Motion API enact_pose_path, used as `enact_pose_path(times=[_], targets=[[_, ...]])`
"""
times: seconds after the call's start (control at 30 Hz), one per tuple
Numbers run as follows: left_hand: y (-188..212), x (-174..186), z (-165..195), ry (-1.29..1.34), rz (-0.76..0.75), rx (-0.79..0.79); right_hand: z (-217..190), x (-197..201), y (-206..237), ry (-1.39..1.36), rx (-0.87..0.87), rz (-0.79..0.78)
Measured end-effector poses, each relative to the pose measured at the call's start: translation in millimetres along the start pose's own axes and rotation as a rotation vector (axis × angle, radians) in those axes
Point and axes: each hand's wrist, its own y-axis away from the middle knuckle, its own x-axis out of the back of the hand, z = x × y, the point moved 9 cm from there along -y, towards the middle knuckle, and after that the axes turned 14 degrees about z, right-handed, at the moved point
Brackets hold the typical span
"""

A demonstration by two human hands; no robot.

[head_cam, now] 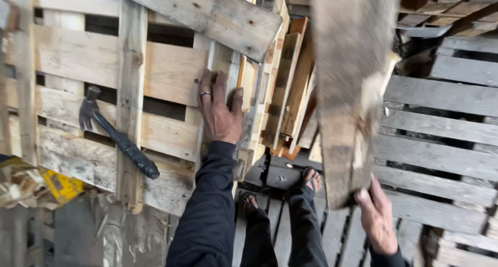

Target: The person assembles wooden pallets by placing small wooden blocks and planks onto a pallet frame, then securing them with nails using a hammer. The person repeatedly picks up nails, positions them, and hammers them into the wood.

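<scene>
Best handled by bracing the wooden pallet [104, 90] firmly while lifting the loose grey plank [347, 90] clear. Left hand [220, 111] flat, fingers spread on the pallet's right edge, right of the claw hammer [116, 135]. Right hand [376, 218] clenched around the plank's near end, board extending far above the fingers.

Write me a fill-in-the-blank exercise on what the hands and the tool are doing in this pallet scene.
1. The left hand lies flat on the wooden ____, near its edge.
2. The right hand grips the lower end of a weathered ____.
3. The hammer lies on the pallet, held by ____ hand.
4. A ____ sits on a finger of the left hand.

Missing words: pallet; plank; neither; ring
</scene>
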Motion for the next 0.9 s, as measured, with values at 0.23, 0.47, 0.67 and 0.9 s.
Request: enact_pose_path(times=[0.23, 0.47, 0.67, 0.9], targets=[[-10, 1, -10, 0.064, 0.017, 0.102, -234, -154, -148, 0.271, 0.774, -0.09], [-3, -3, -16, 0.022, -0.061, 0.17, -287, -281, -215, 1.0, 0.589, -0.178], [1, -24, -30, 0.028, -0.123, 0.2, -215, -173, -195, 0.364, 0.982, 0.24], [-40, -21, 19, -0.081, -0.159, -0.191, 108, -124, -4, 0.889, 0.453, 0.014]])
